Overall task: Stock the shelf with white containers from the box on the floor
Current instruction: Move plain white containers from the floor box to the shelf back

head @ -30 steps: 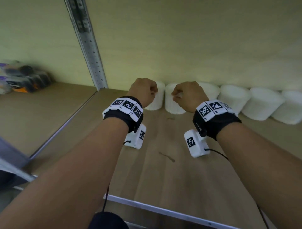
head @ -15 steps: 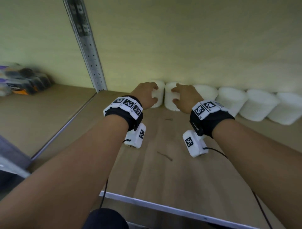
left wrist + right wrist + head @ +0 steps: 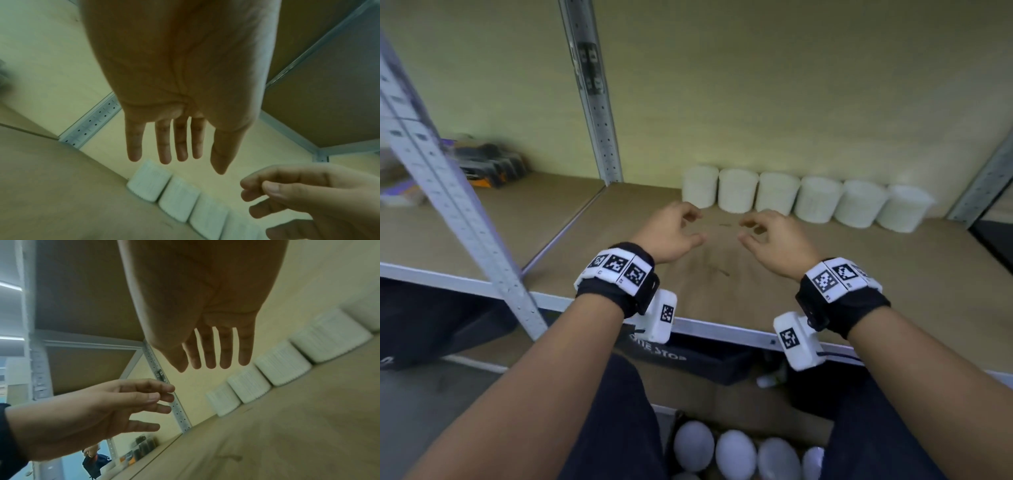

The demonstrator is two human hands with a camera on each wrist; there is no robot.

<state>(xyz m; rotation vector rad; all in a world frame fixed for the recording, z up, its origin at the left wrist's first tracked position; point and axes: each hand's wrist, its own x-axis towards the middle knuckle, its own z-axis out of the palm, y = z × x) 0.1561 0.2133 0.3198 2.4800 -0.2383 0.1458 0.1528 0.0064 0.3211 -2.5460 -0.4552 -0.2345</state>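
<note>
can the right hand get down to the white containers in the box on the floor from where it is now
Probably yes. The right hand is empty and open above the shelf, and the white containers lie uncovered in the box below, between the person's legs. It must first draw back past the shelf's front edge.

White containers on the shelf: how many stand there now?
6, side by side along the back wall. None looks hidden.

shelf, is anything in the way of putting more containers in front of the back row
Nothing visible blocks it. The shelf is bare board in front of the six white containers along the back wall. Only the left hand and right hand hover over that space, both empty. More containers wait in the box below.
</note>
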